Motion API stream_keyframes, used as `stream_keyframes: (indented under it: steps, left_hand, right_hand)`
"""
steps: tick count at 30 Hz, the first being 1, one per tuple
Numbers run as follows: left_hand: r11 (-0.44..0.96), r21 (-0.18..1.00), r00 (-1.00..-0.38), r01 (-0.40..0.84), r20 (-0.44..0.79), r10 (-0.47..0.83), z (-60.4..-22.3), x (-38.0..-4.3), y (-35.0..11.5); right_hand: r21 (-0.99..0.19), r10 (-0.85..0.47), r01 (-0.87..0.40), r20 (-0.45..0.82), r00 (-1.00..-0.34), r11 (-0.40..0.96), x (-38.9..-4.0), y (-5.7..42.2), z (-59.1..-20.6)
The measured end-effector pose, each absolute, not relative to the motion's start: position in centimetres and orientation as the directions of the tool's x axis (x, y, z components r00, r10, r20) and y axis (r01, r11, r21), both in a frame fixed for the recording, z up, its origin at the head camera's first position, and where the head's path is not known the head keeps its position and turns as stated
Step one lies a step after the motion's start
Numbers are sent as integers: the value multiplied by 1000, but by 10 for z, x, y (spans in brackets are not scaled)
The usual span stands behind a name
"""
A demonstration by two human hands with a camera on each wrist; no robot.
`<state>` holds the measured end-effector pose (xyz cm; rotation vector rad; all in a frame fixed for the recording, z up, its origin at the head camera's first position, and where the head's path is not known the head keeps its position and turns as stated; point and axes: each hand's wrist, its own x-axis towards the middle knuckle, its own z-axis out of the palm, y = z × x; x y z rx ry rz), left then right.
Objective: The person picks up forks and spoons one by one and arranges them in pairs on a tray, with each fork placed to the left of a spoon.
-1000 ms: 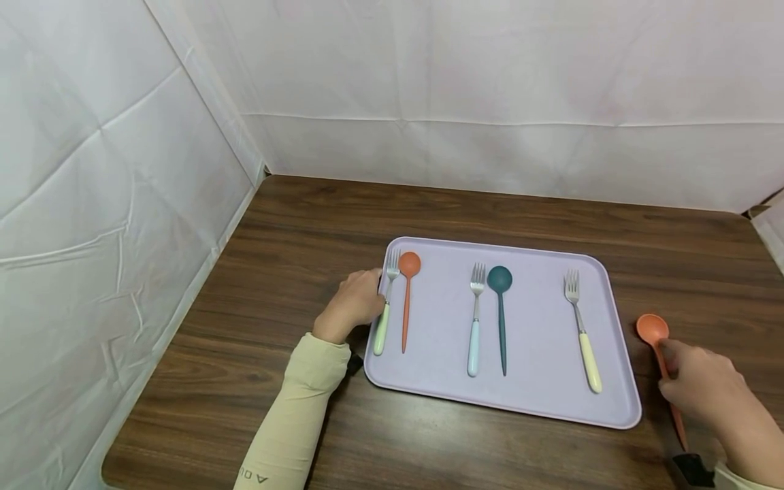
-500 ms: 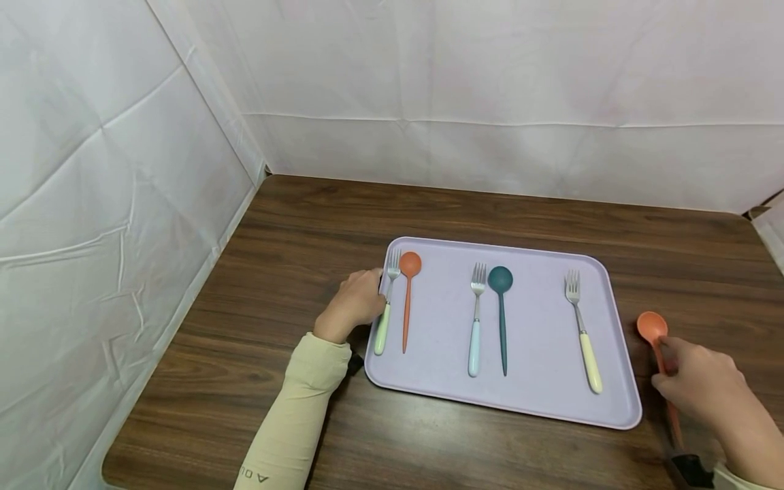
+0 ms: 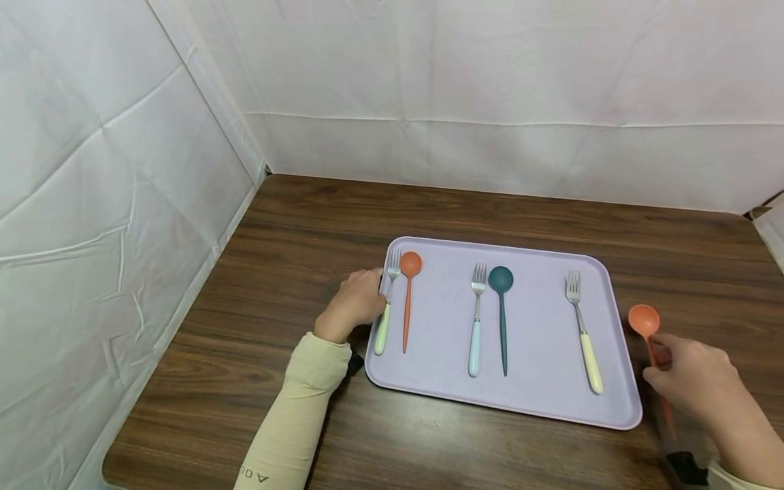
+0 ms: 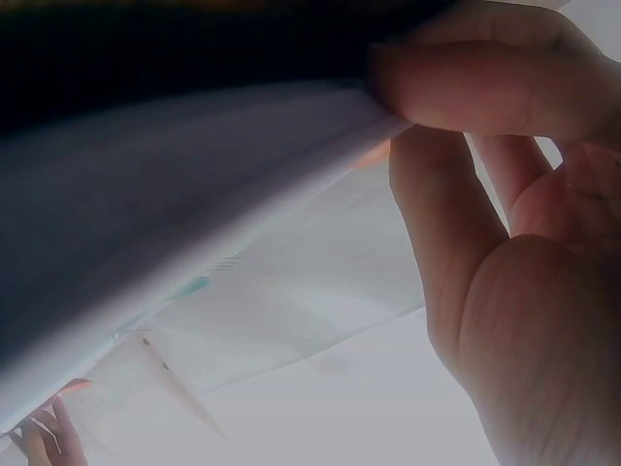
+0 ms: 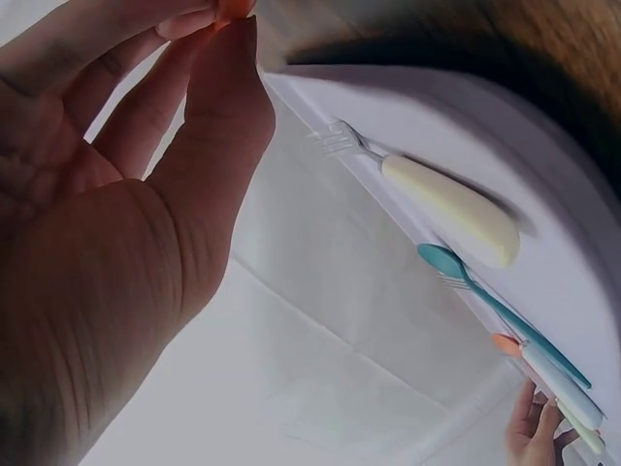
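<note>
At the tray's left edge, my left hand (image 3: 352, 306) pinches the rim of a lilac tray (image 3: 441, 320) between thumb and fingers. Beyond the tray's right side, my right hand (image 3: 698, 381) holds an orange spoon (image 3: 644, 320) by its handle, bowl pointing away; the handle's end looks blurred. On the tray lie a pale green-handled fork (image 3: 382, 330) beside another orange spoon (image 3: 407, 299), a light blue-handled fork (image 3: 475, 340) beside a teal spoon (image 3: 502, 306), and a lone yellow-handled fork (image 3: 589, 361) at the right. In the right wrist view, only a sliver of the held spoon (image 5: 233, 10) shows.
The tray rests on a dark wooden table (image 3: 294, 231). White sheeting (image 3: 490, 88) hangs behind the table, and more sheeting (image 3: 92, 272) stands along its left side.
My right hand has shifted slightly left, towards the tray, and the orange spoon in it has moved left and a little farther away. My left hand and the tray have stayed practically still.
</note>
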<state>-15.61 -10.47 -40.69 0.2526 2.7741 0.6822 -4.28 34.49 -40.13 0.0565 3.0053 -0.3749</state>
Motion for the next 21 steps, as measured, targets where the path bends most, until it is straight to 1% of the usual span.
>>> stream_keyframes:
  steps: [3, 10, 21]
  left_hand:
    - [870, 483, -948, 98, -222, 230, -406, -156, -105]
    - [869, 487, -949, 86, -226, 221, -407, -156, -105]
    - [864, 497, -947, 78, -233, 219, -405, -155, -105]
  right_hand:
    - [-243, 24, 50, -109, -994, 969, -44, 341, -401]
    - [-250, 25, 33, -35, -999, 968, -47, 330, -403]
    - [-279, -2, 3, -17, -1000, 960, -52, 320, -401]
